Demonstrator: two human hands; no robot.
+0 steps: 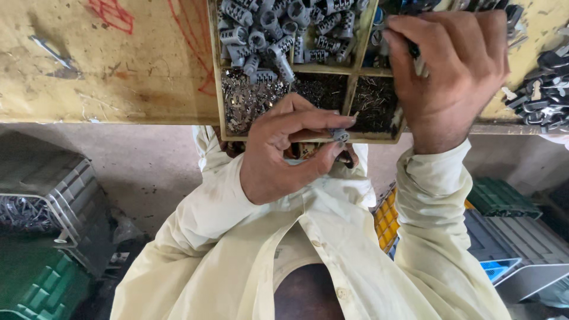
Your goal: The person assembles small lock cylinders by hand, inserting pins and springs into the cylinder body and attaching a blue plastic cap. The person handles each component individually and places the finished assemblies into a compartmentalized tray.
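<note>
My left hand (pixel 284 151) pinches a small grey metal cylinder (pixel 339 135) between forefinger and thumb, just in front of the near edge of a wooden compartment tray (pixel 354 72). My right hand (pixel 447 71) is curled over the tray's right side and grips a slim dark tool (pixel 418 59) that points down into it. One tray compartment holds several ribbed grey cylinders (pixel 278 35). Another holds small shiny metal pieces (pixel 244 102), and a third holds fine dark pins (pixel 373 104). My pale yellow sleeves cover both forearms.
The tray rests on a worn yellow workbench (pixel 106 65) with red marks. A heap of dark metal parts (pixel 548 89) lies at its right end. Below stand grey crates (pixel 53 189), a green crate (pixel 35 284), a yellow crate (pixel 385 220) and grey and blue bins (pixel 515 249).
</note>
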